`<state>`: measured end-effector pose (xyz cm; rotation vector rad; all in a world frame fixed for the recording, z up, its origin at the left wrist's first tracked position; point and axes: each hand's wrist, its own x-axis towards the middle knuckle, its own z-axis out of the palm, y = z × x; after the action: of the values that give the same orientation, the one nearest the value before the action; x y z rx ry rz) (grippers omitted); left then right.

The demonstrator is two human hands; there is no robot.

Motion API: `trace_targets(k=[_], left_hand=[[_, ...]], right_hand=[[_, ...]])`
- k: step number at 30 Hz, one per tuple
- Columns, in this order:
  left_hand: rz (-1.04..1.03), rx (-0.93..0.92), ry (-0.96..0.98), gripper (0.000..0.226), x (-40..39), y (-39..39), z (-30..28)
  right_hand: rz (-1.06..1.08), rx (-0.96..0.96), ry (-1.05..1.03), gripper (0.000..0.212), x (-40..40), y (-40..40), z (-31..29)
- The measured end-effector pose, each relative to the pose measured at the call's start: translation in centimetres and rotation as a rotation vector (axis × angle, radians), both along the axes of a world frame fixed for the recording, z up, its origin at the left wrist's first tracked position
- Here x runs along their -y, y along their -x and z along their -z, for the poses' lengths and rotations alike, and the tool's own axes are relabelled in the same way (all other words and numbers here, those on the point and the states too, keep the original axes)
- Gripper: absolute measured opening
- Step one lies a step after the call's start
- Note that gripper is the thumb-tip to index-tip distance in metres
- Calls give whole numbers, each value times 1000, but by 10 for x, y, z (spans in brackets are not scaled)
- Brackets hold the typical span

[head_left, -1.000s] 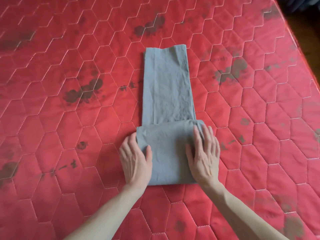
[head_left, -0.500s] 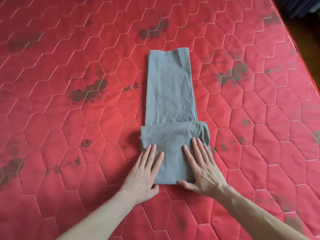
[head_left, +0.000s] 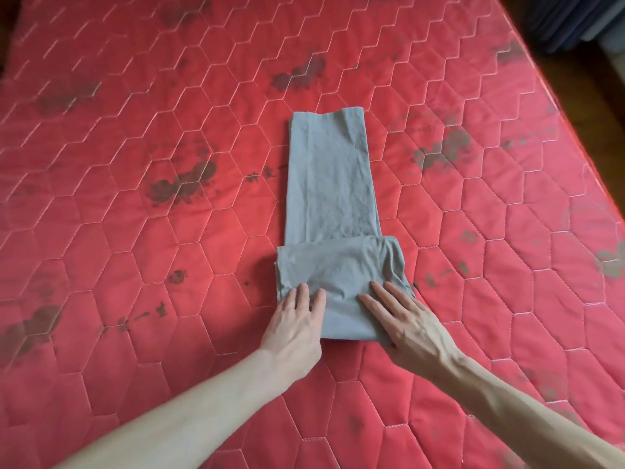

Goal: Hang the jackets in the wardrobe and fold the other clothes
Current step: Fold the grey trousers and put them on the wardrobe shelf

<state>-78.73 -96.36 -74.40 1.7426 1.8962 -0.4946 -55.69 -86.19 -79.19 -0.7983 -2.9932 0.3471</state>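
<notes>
Both palms flat now: left hand [head_left: 296,321] and right hand [head_left: 404,321] press open-fingered, gripping nothing, on the near folded end of the long grey cotton garment [head_left: 329,184]. It lies mid-way across the red hexagon-quilted mattress [head_left: 135,164].

A red quilted mattress [head_left: 142,272] with pale hexagon stitching and dark faded flower prints spreads out on every side of the hands. Its right edge runs diagonally, far to the right of them. Beyond that edge lies a dark brown wooden floor [head_left: 605,96], and dark blue pleated fabric [head_left: 561,18] hangs in the far upper right corner. Soft, even light falls across the bed.
</notes>
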Motion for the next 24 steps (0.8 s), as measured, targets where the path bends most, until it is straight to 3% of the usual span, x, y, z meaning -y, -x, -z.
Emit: trace_targets(k=[4,9,15,18,21,24], left_hand=[[-39,202,24,70,-12,17,-41],[-67,500,80,54,-18,41,-81],[-557,993,-67,10,-21,60,-72],[-985,1071,-245,36,-15,62,-40],[-1344,1181,-253,42,-11,56,-15],[-1339,1166,-236,56,-6,48,-3]], right_hand=[[76,-161,181,55,-2,-11,-41],[346,-317,397,44,-3,-43,-81],[724,-582,554,50,-3,-37,-96],[912,-730,737,38,-9,-16,-82],[856,-572,782,36,-17,0,-53],[852,-505,875,37,-24,17,-27]])
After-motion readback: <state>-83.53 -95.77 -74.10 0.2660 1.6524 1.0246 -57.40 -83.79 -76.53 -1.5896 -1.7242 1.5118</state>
